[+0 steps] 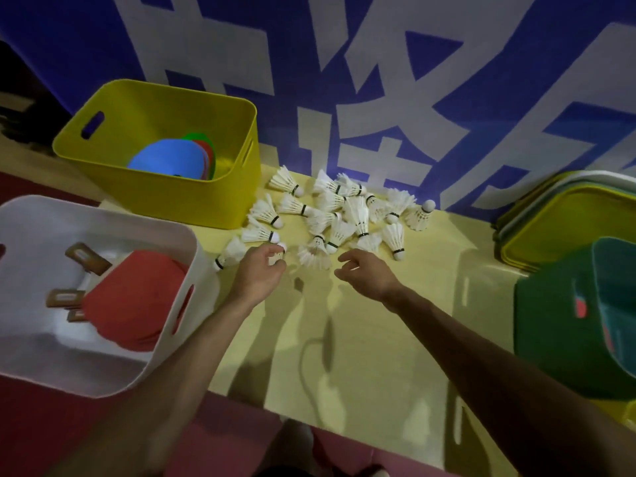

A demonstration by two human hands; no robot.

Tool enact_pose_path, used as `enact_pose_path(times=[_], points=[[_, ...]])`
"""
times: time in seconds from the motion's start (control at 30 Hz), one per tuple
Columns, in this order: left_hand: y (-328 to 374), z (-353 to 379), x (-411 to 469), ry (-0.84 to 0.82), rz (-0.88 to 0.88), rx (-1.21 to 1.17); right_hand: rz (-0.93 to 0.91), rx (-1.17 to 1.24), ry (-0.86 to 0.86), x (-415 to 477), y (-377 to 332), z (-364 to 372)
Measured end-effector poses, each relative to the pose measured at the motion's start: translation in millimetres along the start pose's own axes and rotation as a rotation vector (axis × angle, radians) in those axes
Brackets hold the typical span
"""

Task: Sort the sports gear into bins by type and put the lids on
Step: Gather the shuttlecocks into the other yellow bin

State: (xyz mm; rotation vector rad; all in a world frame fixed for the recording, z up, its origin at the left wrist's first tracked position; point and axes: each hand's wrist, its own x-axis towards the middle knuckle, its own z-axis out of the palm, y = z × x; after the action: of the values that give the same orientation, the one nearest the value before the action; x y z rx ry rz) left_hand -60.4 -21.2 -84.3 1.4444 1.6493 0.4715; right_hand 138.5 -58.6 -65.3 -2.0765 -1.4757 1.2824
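- The person's two bare forearms reach in from the bottom edge, the left forearm (pixel 165 373) passing just beside the white bin, the right forearm (pixel 499 356) crossing the pale yellow table (pixel 361 339).
- The white bin (pixel 203 270) sits at the left edge of the table. It holds red-faced paddles (pixel 134 297) with wooden handles pointing left.
- The yellow bin (pixel 172 201) stands behind it against the blue wall (pixel 585 46), with a stack of flat coloured discs (pixel 165 160) inside, a blue one on top.
- The green bin (pixel 550 321) stands at the right edge; what it holds cannot be made out.
- A stack of lids (pixel 568 215), yellow on top with paler ones beneath, lies behind the green bin.
- The shuttlecocks (pixel 344 215) lie in a loose heap at the back of the table between the yellow bin and the lids. They have white feather skirts, a black band and a white cork. Most lie on their sides and overlap, and one at the right end stands cork up.
- The left hand (pixel 260 273) is at the near left edge of the heap, thumb and fingers curled round one shuttlecock (pixel 279 252).
- The right hand (pixel 364 273) hovers near the front of the heap, fingers loosely bent and apart, holding nothing.
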Motion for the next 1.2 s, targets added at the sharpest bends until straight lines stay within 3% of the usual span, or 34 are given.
enact_pose_path(times=[0.37,0.47,0.6,0.87,1.0,1.2], points=[[-32,9,53,-0.134,0.087,0.511,-0.095,-0.385,0.049,78,-17,50],[-36,9,52,-0.11,0.095,0.499,-0.079,-0.399,0.025,84,-12,59],[-43,12,44,-0.071,0.15,0.517,-0.048,-0.404,0.136,74,-4,69],[-57,29,26,-0.194,0.088,0.358,0.06,-0.419,0.093,37,29,71],[-68,42,7,-0.185,0.067,0.42,0.16,-0.274,0.131,14,51,65],[-67,58,-21,-0.225,0.038,0.448,0.332,-0.343,0.132,-28,91,55]])
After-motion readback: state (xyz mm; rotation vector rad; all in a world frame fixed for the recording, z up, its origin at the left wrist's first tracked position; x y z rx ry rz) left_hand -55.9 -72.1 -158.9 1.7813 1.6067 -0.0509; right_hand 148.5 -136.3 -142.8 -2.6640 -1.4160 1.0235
